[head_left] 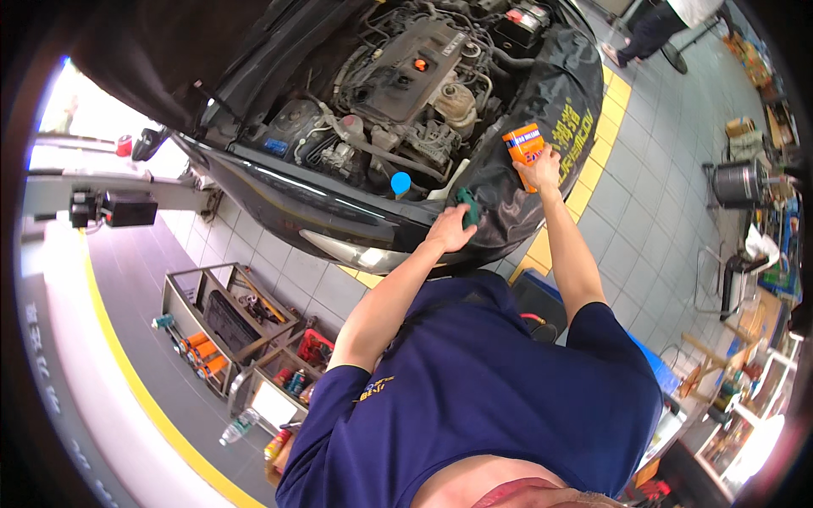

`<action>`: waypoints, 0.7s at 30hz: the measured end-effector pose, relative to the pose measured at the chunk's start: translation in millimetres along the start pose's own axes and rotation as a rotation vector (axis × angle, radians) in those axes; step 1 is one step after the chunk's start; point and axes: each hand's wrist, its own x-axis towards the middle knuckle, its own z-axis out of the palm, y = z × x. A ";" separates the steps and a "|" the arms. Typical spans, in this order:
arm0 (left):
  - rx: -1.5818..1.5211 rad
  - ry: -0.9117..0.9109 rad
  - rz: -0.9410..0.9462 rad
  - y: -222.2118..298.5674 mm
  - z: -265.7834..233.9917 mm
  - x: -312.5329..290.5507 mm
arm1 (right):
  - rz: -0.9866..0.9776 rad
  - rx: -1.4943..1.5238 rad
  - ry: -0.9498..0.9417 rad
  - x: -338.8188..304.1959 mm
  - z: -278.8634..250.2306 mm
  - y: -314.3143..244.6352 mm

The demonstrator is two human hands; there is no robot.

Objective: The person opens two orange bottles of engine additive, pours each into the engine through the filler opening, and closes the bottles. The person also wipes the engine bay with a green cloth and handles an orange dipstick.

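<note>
An orange box-shaped container (525, 146) with a blue-and-white band stands upright over the fender cover, and my right hand (542, 169) is closed around its lower right side. Lower and to the left, my left hand (450, 230) grips a bunched dark green cloth (467, 208) at the car's front edge. Beneath both hands lies the black fender cover (495, 207) with yellow printing. The engine bay of the dark car is open, showing a black engine cover (406, 72) with an orange cap (420, 64). A round blue cap (400, 183) stands near the front edge, left of the cloth.
A tool cart (227, 326) with tools and bottles is at the lower left. The car's headlight (351, 251) lies left of my left forearm. Another person (656, 34) stands at the upper right. Shelves and a black drum-shaped thing (737, 184) line the right side.
</note>
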 end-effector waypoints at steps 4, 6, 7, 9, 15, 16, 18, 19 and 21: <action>-0.047 0.100 0.006 -7.0 5.9 -30.1 | 0.054 -0.104 -0.082 24.0 21.5 9.2; -0.095 0.153 -0.016 -10.8 4.4 -44.9 | 0.088 -0.113 -0.119 34.9 23.1 14.4; -0.124 0.148 -0.034 -13.3 1.4 -50.6 | 0.104 -0.135 -0.135 40.1 23.4 16.4; -0.316 0.168 -0.056 -17.3 -5.1 -62.0 | 0.078 -0.059 -0.172 48.5 19.7 20.3; -0.581 0.293 0.004 12.9 -34.7 -74.5 | -0.079 0.418 -0.178 -14.4 -13.1 -25.0; -0.600 0.368 0.037 26.5 -39.1 -74.2 | -0.225 0.556 -0.167 -39.8 -24.2 -43.4; -0.622 0.545 0.148 58.1 -48.5 -75.0 | -0.379 0.778 -0.220 -98.9 -54.0 -81.6; -0.636 0.637 0.213 72.7 -55.6 -76.8 | -0.510 0.911 -0.259 -127.9 -70.5 -101.5; -0.677 0.655 0.310 93.0 -72.8 -90.3 | -0.633 0.955 -0.249 -179.8 -97.0 -143.7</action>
